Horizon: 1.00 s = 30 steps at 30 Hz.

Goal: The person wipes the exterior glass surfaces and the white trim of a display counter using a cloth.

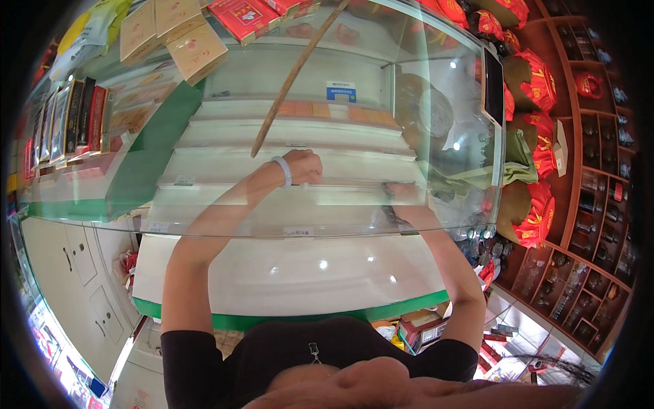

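Observation:
My left hand (302, 166), with a pale bangle (284, 172) on its wrist, is curled into a fist over the stepped white shelves (240, 197) of a glass display case. Its underside is hidden. A small whitish thing (305, 186) shows blurred just below the fingers. My right hand (411, 197) is seen through the glass top (352, 222), near the right end of a shelf step. Around its fingers shows a dark, cloth-like thing (392, 207), which the hand seems to grip; glare blurs it.
A wooden stick (291, 84) lies slanting across the glass. Cardboard boxes (196, 51), red boxes (245, 20) and upright packs (84, 115) stand at the back and left. A phone-like device (492, 87) leans at right, before red-covered jars (534, 220) and wooden cubbyholes (590, 179).

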### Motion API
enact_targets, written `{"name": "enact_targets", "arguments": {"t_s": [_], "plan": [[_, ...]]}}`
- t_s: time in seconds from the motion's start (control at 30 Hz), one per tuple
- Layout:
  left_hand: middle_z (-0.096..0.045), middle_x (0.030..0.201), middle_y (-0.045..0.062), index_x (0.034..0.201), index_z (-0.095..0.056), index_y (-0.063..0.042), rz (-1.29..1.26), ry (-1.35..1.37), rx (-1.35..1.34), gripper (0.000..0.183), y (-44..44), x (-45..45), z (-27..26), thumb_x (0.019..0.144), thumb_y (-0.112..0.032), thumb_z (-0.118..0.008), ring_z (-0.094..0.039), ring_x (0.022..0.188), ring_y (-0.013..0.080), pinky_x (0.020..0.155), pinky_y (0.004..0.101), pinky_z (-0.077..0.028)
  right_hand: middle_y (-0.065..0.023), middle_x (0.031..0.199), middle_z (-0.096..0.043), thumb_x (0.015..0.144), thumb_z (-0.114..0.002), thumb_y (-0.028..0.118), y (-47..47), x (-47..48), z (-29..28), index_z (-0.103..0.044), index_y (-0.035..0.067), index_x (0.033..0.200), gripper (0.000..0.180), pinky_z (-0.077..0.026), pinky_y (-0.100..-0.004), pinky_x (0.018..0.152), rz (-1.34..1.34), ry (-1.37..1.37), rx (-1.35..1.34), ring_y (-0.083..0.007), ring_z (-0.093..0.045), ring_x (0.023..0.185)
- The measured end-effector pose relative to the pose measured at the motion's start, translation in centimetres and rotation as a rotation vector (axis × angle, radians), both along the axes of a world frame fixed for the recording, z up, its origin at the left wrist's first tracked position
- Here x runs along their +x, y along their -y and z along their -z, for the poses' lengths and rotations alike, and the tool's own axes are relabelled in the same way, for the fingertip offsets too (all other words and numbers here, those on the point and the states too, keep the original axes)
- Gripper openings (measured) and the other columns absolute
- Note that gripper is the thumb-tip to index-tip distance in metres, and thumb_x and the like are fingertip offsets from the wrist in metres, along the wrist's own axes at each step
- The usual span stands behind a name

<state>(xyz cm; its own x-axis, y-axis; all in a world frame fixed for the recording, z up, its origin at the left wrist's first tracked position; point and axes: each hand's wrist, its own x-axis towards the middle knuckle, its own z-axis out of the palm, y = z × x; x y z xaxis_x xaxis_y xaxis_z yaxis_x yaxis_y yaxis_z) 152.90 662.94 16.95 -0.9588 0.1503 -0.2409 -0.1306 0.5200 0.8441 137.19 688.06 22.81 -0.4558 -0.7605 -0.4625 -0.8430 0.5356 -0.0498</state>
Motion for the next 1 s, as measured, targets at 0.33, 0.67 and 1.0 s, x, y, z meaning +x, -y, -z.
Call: {"name": "enact_targets", "arguments": {"t_s": [0.33,0.67,1.0], "plan": [[-0.06,0.068,0.015,0.074,-0.064,-0.005,0.008,0.097,-0.105,0.018,0.0,0.0,-0.5,0.064,-0.019,-0.058,-0.058,0.068,0.0309,0.063,0.0371,-0.046,-0.0174,0.086,-0.06,0.075,-0.046,0.015,5.0,3.3,-1.1,-0.059,0.011,0.098,0.026,-0.044,-0.0436,0.074,-0.079,0.168,0.221,-0.0329,-0.058,0.084],[-0.062,0.088,0.016,0.099,-0.062,-0.005,-0.227,0.145,-0.258,0.032,5.3,6.6,-4.2,0.071,-0.021,-0.06,-0.058,0.084,0.0301,0.077,0.0353,-0.045,-0.0156,0.089,-0.06,0.075,-0.047,0.016,5.5,4.3,-2.0,-0.059,0.016,0.104,0.032,-0.044,-0.0435,0.074,-0.06,0.288,-0.029,-0.0336,-0.056,0.085],[-0.063,0.086,0.012,0.094,-0.065,-0.011,-0.113,0.361,-0.43,0.034,7.8,11.8,-3.9,0.066,-0.031,-0.066,-0.058,0.081,0.0285,0.071,0.0362,-0.046,-0.017,0.093,-0.059,0.075,-0.047,0.02,6.7,4.7,-1.9,-0.058,0.016,0.108,0.035,-0.044,-0.0425,0.077,-0.029,0.392,0.02,-0.0347,-0.055,0.086]]}}
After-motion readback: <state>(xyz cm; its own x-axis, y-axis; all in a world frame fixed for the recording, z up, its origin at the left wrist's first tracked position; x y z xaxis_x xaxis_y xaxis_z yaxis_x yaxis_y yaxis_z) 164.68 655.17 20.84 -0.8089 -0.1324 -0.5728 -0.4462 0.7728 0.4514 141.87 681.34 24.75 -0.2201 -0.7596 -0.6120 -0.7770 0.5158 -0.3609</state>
